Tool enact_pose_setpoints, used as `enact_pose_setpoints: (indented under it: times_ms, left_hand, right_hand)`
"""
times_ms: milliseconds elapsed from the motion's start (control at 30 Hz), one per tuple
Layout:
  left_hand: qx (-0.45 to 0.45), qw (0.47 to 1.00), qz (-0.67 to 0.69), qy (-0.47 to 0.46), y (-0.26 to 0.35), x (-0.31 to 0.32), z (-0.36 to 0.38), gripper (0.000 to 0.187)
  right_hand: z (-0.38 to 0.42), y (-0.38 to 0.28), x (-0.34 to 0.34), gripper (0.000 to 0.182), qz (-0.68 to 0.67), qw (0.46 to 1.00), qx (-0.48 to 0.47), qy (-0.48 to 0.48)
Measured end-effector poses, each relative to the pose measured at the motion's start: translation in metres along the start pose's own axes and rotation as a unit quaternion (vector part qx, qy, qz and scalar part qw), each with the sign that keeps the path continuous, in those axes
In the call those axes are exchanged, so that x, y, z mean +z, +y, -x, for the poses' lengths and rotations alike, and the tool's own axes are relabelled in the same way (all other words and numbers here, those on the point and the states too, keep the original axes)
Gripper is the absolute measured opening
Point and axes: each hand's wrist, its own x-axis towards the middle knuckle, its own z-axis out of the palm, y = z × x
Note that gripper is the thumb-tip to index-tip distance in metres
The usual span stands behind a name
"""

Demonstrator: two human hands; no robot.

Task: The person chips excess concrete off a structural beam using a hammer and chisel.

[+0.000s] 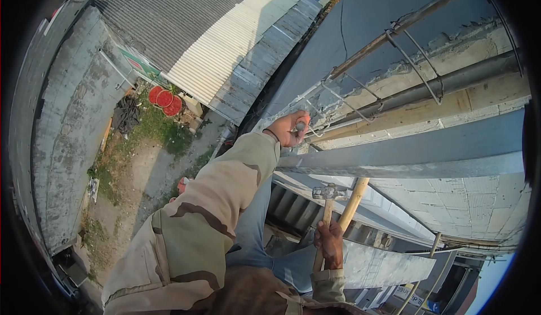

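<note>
My left hand (288,129), at the end of a camouflage sleeve (214,202), is stretched forward and closed around the end of a thin steel bar (360,50) that runs up to the right along a concrete edge. Bent wire stirrups (420,67) hang on that bar. Lower down, close to my body, my right hand (329,247) grips the wooden handle of a hammer (329,192). The hammer's steel head points upward, just under a grey metal beam (406,154).
I am high above the ground. A bamboo pole (353,202) rises beside the hammer. Corrugated roofs (225,39) lie below on the left. Far down are a grass and dirt yard (141,163) and round red trays (164,98).
</note>
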Motion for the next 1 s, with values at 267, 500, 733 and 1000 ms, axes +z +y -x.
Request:
enact_pose_setpoints:
  times_ms: [267,500,733,1000]
  left_hand:
    - [-0.054,0.962,0.175,-0.201,0.002,-0.008,-0.045,0.032]
    - [0.066,0.99,0.05,-0.116,-0.001,0.004,-0.033,0.027]
    - [0.138,0.969,0.095,-0.18,-0.019,0.016,0.003,0.03]
    - [0.134,0.973,-0.032,-0.187,-0.016,-0.014,-0.012,0.041]
  right_hand:
    - [0.002,0.01,0.006,0.016,-0.029,0.999,0.014,-0.011]
    - [0.002,0.011,0.011,0.017,-0.041,0.999,0.032,-0.009]
    - [0.003,0.013,0.017,0.015,-0.044,0.998,0.028,-0.036]
    - [0.008,0.02,0.021,0.016,-0.057,0.997,0.034,-0.048]
